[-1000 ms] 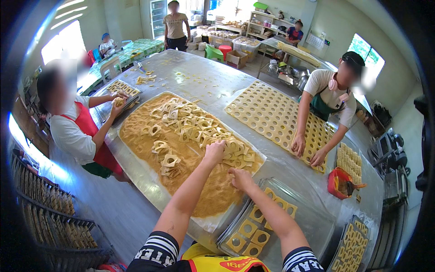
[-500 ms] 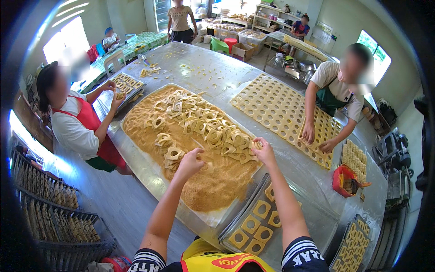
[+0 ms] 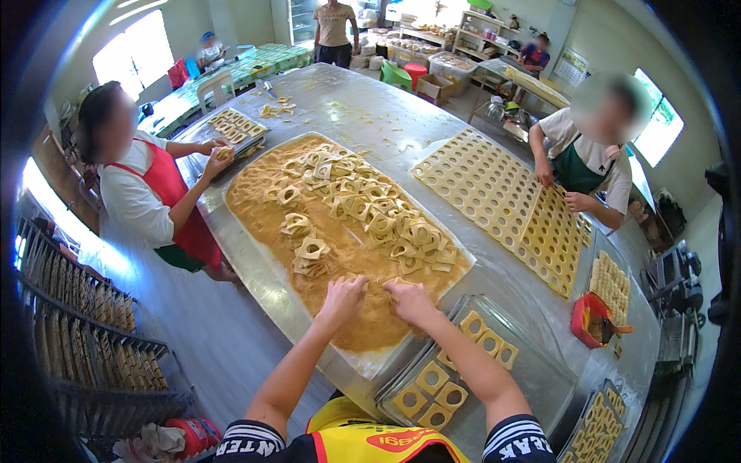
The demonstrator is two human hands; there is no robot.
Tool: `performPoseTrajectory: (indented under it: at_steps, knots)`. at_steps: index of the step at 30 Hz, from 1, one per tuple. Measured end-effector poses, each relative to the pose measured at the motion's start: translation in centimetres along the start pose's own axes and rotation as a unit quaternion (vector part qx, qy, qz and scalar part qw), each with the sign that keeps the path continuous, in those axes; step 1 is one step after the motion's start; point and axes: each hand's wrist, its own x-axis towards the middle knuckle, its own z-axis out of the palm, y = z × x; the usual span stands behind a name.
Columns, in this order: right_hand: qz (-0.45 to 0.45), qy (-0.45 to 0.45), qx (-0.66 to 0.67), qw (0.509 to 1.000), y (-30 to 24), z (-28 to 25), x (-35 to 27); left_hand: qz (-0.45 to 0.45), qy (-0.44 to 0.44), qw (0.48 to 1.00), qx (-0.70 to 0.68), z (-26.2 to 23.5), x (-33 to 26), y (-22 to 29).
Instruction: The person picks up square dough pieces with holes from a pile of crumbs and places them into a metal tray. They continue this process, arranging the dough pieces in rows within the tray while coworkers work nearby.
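Left hand and right hand at near side of crumbs, fingers bunched; whether either pinches piece, cannot tell. Dough squares, round-holed, heaped beyond hands; smaller pile just beyond left hand. Tray on counter, partly behind right forearm, bears yellow squares in rows. Looks partway: many squares loose on crumbs.

Left hand, right hand at brown crumbs; holed dough squares heaped beyond, tabletop underneath.
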Motion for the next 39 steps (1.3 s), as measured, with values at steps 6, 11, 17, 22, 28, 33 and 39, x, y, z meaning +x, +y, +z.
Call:
performPoseTrajectory:
  at_steps: [6, 11, 17, 22, 28, 33, 39]
  knots:
    - [0.083, -0.018, 0.324, 0.942, 1.2, -1.9, 2.5, -0.097, 0.117, 0.910, -0.387, -3.7, 0.9, -0.1]
    - [0.145, -0.054, 0.716, 0.681, -0.9, -5.8, 6.6, -0.149, 0.031, 0.801, -0.578, -10.8, 0.8, -4.2]
    - [0.055, -0.066, 0.526, 0.846, -5.7, -4.9, 17.4, -0.121, 0.159, 0.975, -0.098, -14.1, 5.6, -18.1]
    - [-0.122, 0.069, 0.391, 0.910, -12.2, -1.2, 29.1, -0.148, 0.164, 0.973, 0.065, -17.1, 12.4, -26.6]
    - [-0.263, 0.046, -0.148, 0.952, -17.1, 8.2, 34.7, -0.129, -0.064, 0.984, 0.110, -15.8, 18.3, -32.8]
    - [-0.227, -0.039, -0.105, 0.967, -20.2, 8.5, 32.7, -0.144, 0.000, 0.983, 0.111, -14.1, 17.2, -36.0]
    - [-0.187, 0.006, 0.182, 0.965, -10.1, 0.6, 23.8, -0.045, 0.194, 0.980, -0.015, -14.9, 11.7, -21.3]
